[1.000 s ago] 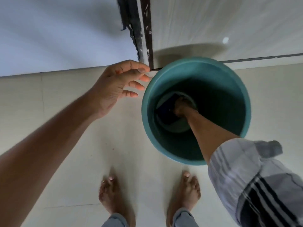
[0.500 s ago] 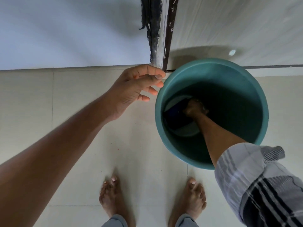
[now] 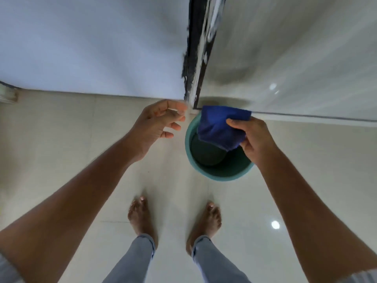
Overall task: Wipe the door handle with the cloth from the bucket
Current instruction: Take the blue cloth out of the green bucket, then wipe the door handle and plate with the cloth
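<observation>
- One head view: right hand [image 3: 258, 137] is pinched on the blue cloth [image 3: 219, 127], lifted over the teal bucket [image 3: 188, 152] on the floor
- Left hand [image 3: 157, 123] hangs loosely spread, empty, beside the cloth
- Door handle out of sight, probably up the door [image 3: 285, 48] ahead; right hand nearer

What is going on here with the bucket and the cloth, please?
A person stands barefoot over a teal bucket on the tiled floor. The right hand holds a blue cloth above the bucket's mouth. The left hand hovers open beside the bucket, holding nothing. No door handle is in view, so wiping has not begun.
</observation>
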